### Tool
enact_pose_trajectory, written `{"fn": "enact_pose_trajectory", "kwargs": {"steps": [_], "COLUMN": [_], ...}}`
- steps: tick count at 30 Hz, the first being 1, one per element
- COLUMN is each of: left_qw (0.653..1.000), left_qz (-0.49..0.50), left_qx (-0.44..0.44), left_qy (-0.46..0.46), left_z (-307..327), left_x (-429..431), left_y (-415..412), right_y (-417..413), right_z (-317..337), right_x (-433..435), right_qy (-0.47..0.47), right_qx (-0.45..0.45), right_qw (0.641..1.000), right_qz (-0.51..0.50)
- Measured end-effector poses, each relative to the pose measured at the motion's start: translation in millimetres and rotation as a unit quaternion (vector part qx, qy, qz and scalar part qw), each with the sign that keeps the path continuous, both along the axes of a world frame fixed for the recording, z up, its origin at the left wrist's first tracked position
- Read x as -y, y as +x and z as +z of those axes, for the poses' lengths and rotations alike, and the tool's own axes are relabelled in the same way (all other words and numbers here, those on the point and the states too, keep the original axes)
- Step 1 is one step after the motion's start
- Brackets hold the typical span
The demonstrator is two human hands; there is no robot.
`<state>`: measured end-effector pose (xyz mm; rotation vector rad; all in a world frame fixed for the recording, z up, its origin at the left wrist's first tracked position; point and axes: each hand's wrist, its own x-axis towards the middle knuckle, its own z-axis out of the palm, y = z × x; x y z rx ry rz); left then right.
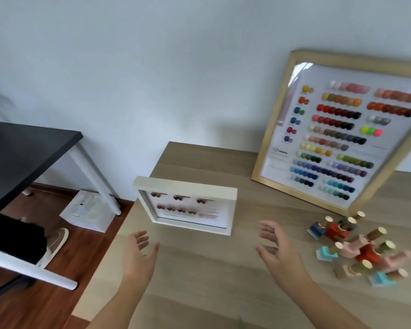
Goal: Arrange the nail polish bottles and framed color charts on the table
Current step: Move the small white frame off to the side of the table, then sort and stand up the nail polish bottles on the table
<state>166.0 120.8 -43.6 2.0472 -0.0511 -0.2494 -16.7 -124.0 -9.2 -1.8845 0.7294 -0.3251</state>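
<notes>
A small white-framed colour chart (188, 205) stands upright near the left edge of the light wooden table (211, 281). My left hand (140, 252) is open just below its left corner, and my right hand (278, 248) is open to the right of it; neither touches the frame. A large wood-framed colour chart (337, 134) leans against the wall at the back right. Several nail polish bottles (361, 250) with gold caps lie jumbled on the table at the right, in red, pink, blue and turquoise.
A black desk (26, 150) with white legs stands to the left, across a gap of wooden floor. A white packet (88, 210) lies on the floor by its leg. A shoe (56, 243) shows under the desk. The white wall runs behind both tables.
</notes>
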Motion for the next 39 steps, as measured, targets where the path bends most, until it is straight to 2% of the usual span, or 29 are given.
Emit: {"fn": "enact_pose_trajectory", "kwargs": {"steps": [7,14,18,25,31,35,39], "left_qw": [0.992,0.952,0.922,0.87,0.858,0.822,0.79], "left_qz": [-0.123,-0.299,-0.368,-0.447,-0.467,-0.524,-0.576], "left_qx": [0.014,0.067,0.116,0.167,0.18,0.193,0.194], "left_qy": [-0.003,-0.013,0.041,0.121,0.115,0.107,0.083], "left_z": [4,16,26,32,23,23,31], "left_x": [76,192,238,287,302,311,331], "left_y": [-114,-219,-242,-247,-242,-250,-276], "right_y": [-120,-216,-228,-207,-198,-208,-243], "right_z": [15,22,22,7,-6,-6,-4], "right_x": [37,100,132,159,171,179,190], "right_qy": [-0.058,-0.12,-0.151,-0.204,-0.214,-0.185,-0.179], "right_qx": [0.03,0.026,-0.011,-0.109,-0.162,-0.169,-0.145], "right_qw": [0.997,0.987,0.983,0.972,0.963,0.968,0.972], "right_qz": [-0.034,-0.103,-0.104,-0.032,0.001,0.002,-0.054]}}
